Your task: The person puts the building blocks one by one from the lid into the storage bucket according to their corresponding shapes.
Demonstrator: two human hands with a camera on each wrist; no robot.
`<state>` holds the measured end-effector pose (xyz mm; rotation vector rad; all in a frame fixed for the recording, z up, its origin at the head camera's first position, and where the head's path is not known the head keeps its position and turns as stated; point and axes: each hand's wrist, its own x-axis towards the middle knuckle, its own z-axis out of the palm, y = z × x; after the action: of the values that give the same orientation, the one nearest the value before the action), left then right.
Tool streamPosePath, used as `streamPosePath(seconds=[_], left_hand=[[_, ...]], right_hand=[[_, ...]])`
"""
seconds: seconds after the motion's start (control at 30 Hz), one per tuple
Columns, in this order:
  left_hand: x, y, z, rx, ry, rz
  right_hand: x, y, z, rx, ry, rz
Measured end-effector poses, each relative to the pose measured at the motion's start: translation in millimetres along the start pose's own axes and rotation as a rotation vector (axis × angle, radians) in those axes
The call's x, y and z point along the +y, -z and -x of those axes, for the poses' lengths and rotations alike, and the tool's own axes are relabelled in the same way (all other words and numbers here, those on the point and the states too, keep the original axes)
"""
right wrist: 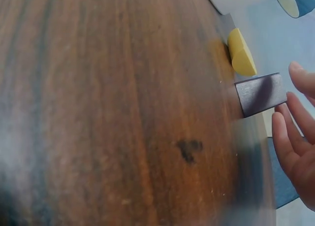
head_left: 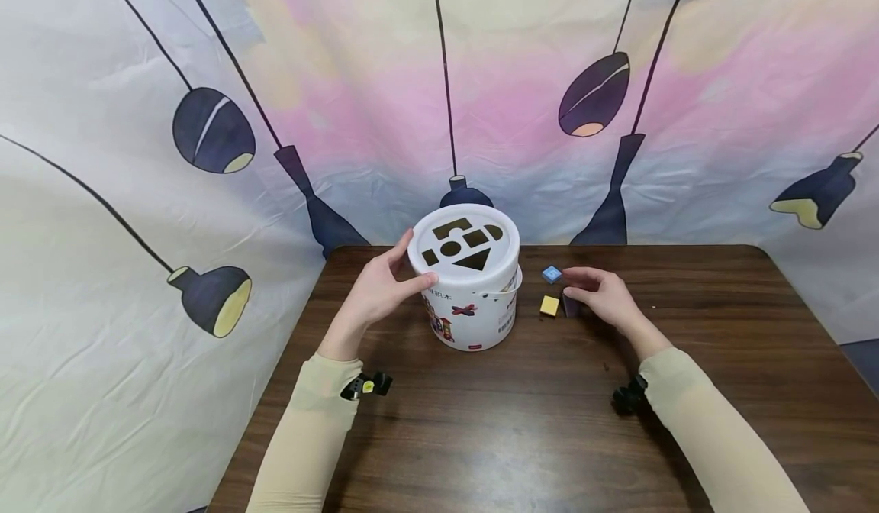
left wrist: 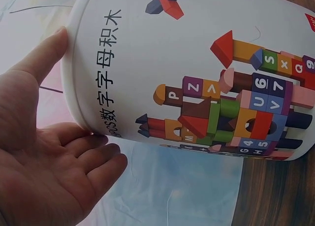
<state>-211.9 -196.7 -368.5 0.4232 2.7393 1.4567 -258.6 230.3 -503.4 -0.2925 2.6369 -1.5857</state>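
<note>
A white lidded bucket (head_left: 474, 314) with toy-block pictures stands upright on the table. Its white lid (head_left: 439, 262) has several shaped holes. My left hand (head_left: 376, 288) rests at the lid's left edge, thumb on the front rim and index finger farther back; in the left wrist view its palm shows, fingers loosely bent. To the right of the bucket, my right hand (head_left: 604, 297) reaches over a dark purple block (right wrist: 262, 94) standing on end. Its fingers are at the block's top, with the thumb apart from them. Beside that block lies a yellow block (head_left: 549, 305), its side rounded in the right wrist view.
A blue block (head_left: 552, 274) with a white mark lies behind the yellow one. The bucket's white handle (head_left: 511, 284) hangs on its right side. Behind the brown wooden table (head_left: 481, 437) hangs a cloth (head_left: 508, 101) printed with lamps.
</note>
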Motion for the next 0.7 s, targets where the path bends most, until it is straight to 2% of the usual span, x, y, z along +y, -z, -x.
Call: streamPosePath(seconds=[0.33,0.7], left_hand=[[-0.9,-0.3,-0.2,-0.004,-0.002,0.019],[0.3,-0.1,0.1,-0.003,-0.003,0.014]], right_hand=[[11.1,-2.7,2.3,-0.051,-0.069,0.057],[7.8,-1.1,4.5,-0.097,-0.109,0.138]])
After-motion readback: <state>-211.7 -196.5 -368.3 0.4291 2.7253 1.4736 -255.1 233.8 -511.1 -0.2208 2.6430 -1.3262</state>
